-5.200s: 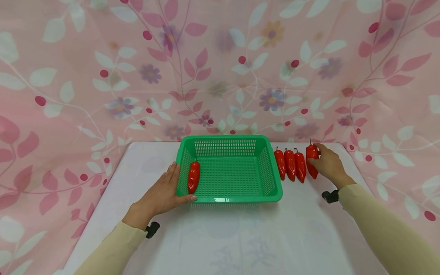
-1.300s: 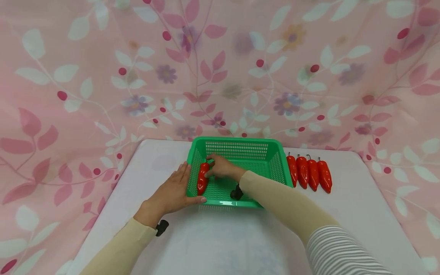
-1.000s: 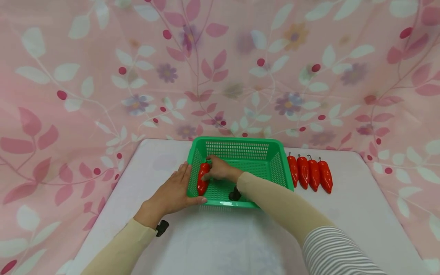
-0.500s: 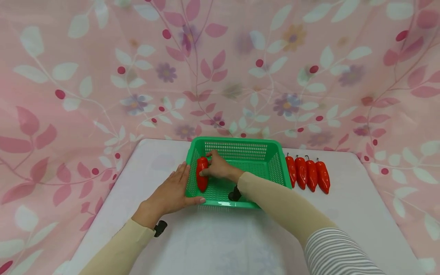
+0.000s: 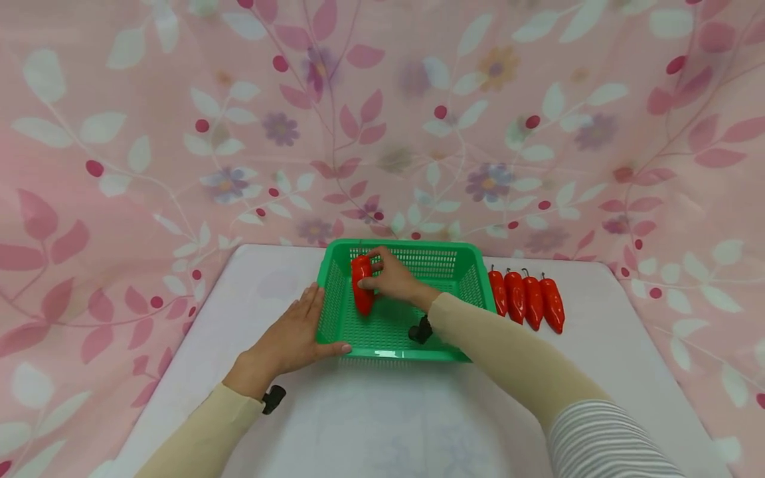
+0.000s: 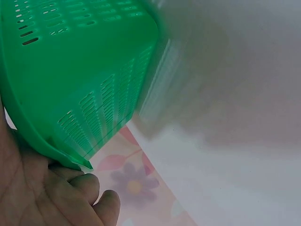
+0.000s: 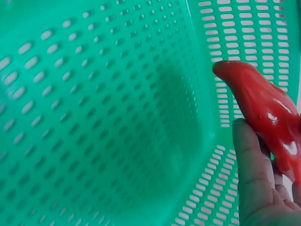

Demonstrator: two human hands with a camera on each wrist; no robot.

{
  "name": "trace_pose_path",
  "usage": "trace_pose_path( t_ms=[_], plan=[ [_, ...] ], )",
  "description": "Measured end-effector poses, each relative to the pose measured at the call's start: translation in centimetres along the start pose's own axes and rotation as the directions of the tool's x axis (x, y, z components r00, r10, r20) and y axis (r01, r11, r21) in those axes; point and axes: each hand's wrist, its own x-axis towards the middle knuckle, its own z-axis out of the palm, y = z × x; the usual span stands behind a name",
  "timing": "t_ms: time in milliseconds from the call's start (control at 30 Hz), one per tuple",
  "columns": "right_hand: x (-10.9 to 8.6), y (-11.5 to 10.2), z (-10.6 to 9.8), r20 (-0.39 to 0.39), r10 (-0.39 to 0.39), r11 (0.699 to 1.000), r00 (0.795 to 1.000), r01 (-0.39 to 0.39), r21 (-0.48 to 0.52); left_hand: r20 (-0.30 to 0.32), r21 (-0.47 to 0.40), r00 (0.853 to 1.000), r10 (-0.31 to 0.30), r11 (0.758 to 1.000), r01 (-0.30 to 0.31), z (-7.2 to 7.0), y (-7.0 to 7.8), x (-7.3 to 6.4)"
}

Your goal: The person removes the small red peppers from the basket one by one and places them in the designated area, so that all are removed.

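Observation:
My right hand (image 5: 397,275) pinches a long red pepper (image 5: 362,285) between thumb and fingers, over the left part of the green basket (image 5: 400,354). In the right wrist view this glossy pepper (image 7: 268,106) hangs above the perforated basket floor, its tapered tip pointing away from the hand. My left hand (image 5: 289,338) rests against the basket's near left corner, fingers straight along the left side and thumb over the front rim. In the left wrist view the fingertips of the left hand (image 6: 61,193) show beneath the basket rim (image 6: 51,153).
Several more red peppers (image 5: 534,302) lie side by side on the white table (image 5: 358,425), just right of the basket. A pink floral cloth (image 5: 382,119) hangs behind the table's far edge.
Earlier my right hand was at the row on the right, then reached into the basket. It has since lifted the pepper off the basket floor, slightly rightward. The left hand stays.

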Motion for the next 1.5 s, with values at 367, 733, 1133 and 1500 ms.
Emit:
trace_pose_path(
  t_ms=[367,733,1133,1500],
  plan=[
    [-2.4,-0.8,-4.1,-0.051,0.01,1.0,0.999,-0.011,-0.022,0.012,-0.025,1.0,-0.013,1.0,0.013,0.3,0.0,-0.1],
    [-5.3,-1.8,-7.8,-0.1,-0.006,0.996,0.995,-0.003,-0.086,0.005,-0.047,1.0,-0.03,0.998,0.03,0.1,-0.1,-0.6],
    [-8.9,-2.6,-12.1,-0.19,-0.061,0.969,0.98,0.012,-0.248,0.008,-0.056,0.999,-0.032,0.998,0.032,0.2,-0.3,-0.7],
    [-13.1,-2.4,-17.0,-0.277,-0.064,0.93,0.959,-0.044,-0.366,0.012,-0.049,1.0,-0.025,0.998,0.026,0.2,0.1,0.0]
  ],
)
